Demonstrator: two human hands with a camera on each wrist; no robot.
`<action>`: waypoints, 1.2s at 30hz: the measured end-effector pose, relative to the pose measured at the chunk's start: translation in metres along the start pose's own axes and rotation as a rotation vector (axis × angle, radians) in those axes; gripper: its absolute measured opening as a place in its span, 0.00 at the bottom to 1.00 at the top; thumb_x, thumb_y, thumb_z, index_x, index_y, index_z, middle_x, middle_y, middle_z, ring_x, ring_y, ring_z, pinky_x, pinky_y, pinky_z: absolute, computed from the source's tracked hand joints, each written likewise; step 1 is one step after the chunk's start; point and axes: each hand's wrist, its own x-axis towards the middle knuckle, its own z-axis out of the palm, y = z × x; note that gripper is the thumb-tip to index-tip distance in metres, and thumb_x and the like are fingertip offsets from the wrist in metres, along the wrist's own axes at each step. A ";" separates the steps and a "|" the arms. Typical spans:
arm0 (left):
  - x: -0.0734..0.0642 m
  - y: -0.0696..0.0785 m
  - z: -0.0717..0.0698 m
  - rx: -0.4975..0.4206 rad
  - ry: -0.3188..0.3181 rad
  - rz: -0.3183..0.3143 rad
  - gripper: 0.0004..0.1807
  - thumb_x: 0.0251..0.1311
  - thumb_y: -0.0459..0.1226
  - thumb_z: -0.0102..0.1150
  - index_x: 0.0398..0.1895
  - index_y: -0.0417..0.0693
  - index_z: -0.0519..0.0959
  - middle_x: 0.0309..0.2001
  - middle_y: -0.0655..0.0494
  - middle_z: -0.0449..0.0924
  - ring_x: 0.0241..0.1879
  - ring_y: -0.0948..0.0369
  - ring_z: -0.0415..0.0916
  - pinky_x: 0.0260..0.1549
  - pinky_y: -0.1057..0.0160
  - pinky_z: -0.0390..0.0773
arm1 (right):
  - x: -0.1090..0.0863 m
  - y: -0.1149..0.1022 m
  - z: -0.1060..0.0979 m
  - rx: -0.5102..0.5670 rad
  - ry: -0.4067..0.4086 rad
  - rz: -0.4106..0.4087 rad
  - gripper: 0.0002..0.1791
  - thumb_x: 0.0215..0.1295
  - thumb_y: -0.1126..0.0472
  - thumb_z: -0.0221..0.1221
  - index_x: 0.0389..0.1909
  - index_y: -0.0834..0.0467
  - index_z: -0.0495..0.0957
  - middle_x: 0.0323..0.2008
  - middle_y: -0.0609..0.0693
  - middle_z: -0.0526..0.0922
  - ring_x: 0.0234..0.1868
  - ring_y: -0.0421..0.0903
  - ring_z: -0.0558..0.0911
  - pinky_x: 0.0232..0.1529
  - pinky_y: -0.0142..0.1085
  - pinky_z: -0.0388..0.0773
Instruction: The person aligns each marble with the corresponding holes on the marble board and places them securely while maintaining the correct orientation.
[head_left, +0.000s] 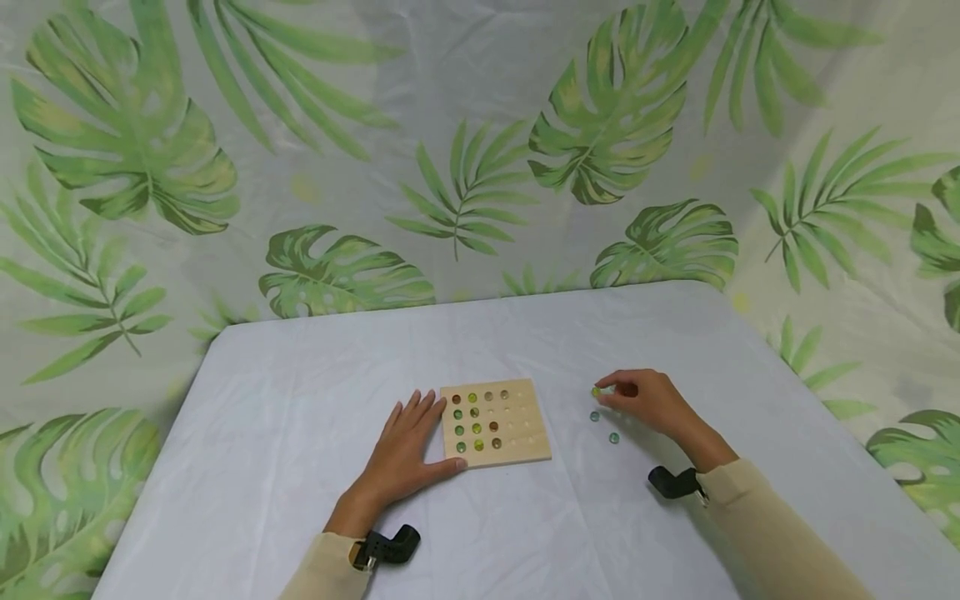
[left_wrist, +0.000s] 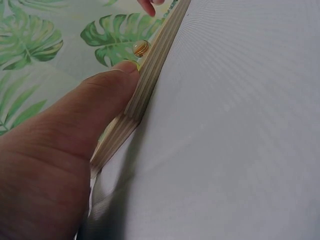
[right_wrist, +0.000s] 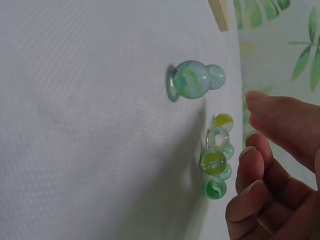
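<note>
A wooden marble board (head_left: 527, 455) lies on the white table, with several marbles in the hollows of its left and middle columns and bare hollows at the right. My left hand (head_left: 405, 454) rests against its left side, thumb (left_wrist: 112, 82) on the front corner. My right hand (head_left: 645, 404) reaches down beside a yellow marble (right_wrist: 223, 121). A gap shows between its bent fingers and thumb, with nothing held. Two pale blue-green marbles (right_wrist: 191, 80) lie nearer. Other green and yellow marbles (right_wrist: 214, 162) lie by the fingers, hidden under the hand in the head view.
White cloth covers the table (head_left: 300, 375), whose back edge meets a leaf-patterned curtain (head_left: 465, 208). Each wrist wears a black camera mount (head_left: 393, 546). The loose marbles are to the right of the board.
</note>
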 end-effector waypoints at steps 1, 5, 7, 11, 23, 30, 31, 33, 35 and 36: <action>0.000 0.000 0.000 -0.002 -0.003 0.000 0.56 0.49 0.69 0.58 0.75 0.48 0.55 0.75 0.50 0.50 0.75 0.52 0.39 0.72 0.49 0.37 | -0.001 0.001 0.000 0.003 -0.001 0.002 0.13 0.59 0.56 0.67 0.44 0.54 0.85 0.25 0.44 0.77 0.27 0.43 0.72 0.23 0.32 0.70; -0.001 0.002 0.000 -0.006 0.003 0.001 0.55 0.49 0.69 0.58 0.75 0.48 0.56 0.75 0.50 0.51 0.75 0.52 0.39 0.72 0.48 0.38 | -0.003 0.005 0.000 0.016 -0.001 -0.002 0.13 0.58 0.56 0.68 0.44 0.54 0.85 0.24 0.44 0.77 0.25 0.43 0.72 0.22 0.32 0.69; -0.001 0.001 0.001 -0.008 0.014 0.007 0.55 0.49 0.68 0.59 0.75 0.48 0.57 0.75 0.49 0.52 0.75 0.51 0.40 0.72 0.47 0.39 | -0.003 0.007 -0.001 0.014 0.004 0.000 0.13 0.58 0.55 0.68 0.44 0.54 0.85 0.24 0.44 0.78 0.25 0.43 0.72 0.22 0.32 0.69; -0.003 0.001 0.003 -0.012 0.018 0.007 0.55 0.49 0.69 0.58 0.75 0.48 0.57 0.75 0.49 0.52 0.75 0.50 0.40 0.72 0.47 0.39 | -0.004 0.009 -0.001 0.011 0.007 0.018 0.13 0.58 0.55 0.68 0.43 0.55 0.86 0.25 0.45 0.78 0.25 0.43 0.72 0.22 0.32 0.70; -0.001 0.002 0.002 -0.012 0.014 0.009 0.55 0.49 0.69 0.58 0.75 0.49 0.56 0.75 0.49 0.51 0.75 0.51 0.40 0.72 0.48 0.38 | -0.006 0.014 0.002 -0.010 0.017 0.035 0.11 0.58 0.57 0.67 0.42 0.54 0.86 0.22 0.44 0.76 0.21 0.43 0.70 0.20 0.32 0.67; -0.001 0.002 0.002 -0.010 0.014 0.010 0.55 0.49 0.69 0.58 0.75 0.48 0.57 0.75 0.49 0.52 0.75 0.51 0.40 0.72 0.48 0.38 | -0.005 0.019 0.004 -0.005 0.029 0.035 0.10 0.58 0.57 0.68 0.41 0.53 0.86 0.21 0.44 0.76 0.20 0.43 0.70 0.19 0.32 0.67; -0.001 0.002 0.002 -0.007 0.014 0.009 0.55 0.49 0.69 0.58 0.75 0.48 0.57 0.75 0.49 0.52 0.75 0.51 0.40 0.72 0.48 0.38 | -0.005 0.019 0.004 -0.007 0.032 0.031 0.10 0.58 0.57 0.68 0.41 0.54 0.86 0.20 0.44 0.76 0.20 0.43 0.70 0.19 0.32 0.67; -0.001 0.003 0.001 -0.007 0.010 0.007 0.55 0.49 0.69 0.58 0.75 0.49 0.56 0.75 0.50 0.51 0.75 0.51 0.40 0.72 0.48 0.38 | -0.005 0.019 0.004 -0.010 0.039 0.022 0.10 0.58 0.57 0.68 0.40 0.54 0.86 0.20 0.44 0.76 0.20 0.42 0.70 0.19 0.32 0.68; -0.001 0.003 0.000 -0.005 0.005 0.002 0.55 0.49 0.69 0.58 0.75 0.49 0.56 0.75 0.50 0.51 0.75 0.52 0.40 0.72 0.49 0.38 | -0.004 0.020 0.005 -0.010 0.039 0.019 0.10 0.57 0.57 0.68 0.40 0.54 0.86 0.20 0.44 0.75 0.20 0.42 0.71 0.19 0.32 0.68; -0.001 0.003 0.000 -0.005 0.003 0.001 0.55 0.49 0.69 0.57 0.75 0.49 0.56 0.75 0.50 0.51 0.75 0.52 0.39 0.72 0.49 0.38 | -0.004 0.020 0.005 -0.009 0.038 0.019 0.10 0.57 0.57 0.68 0.40 0.54 0.86 0.20 0.44 0.75 0.20 0.42 0.71 0.20 0.32 0.68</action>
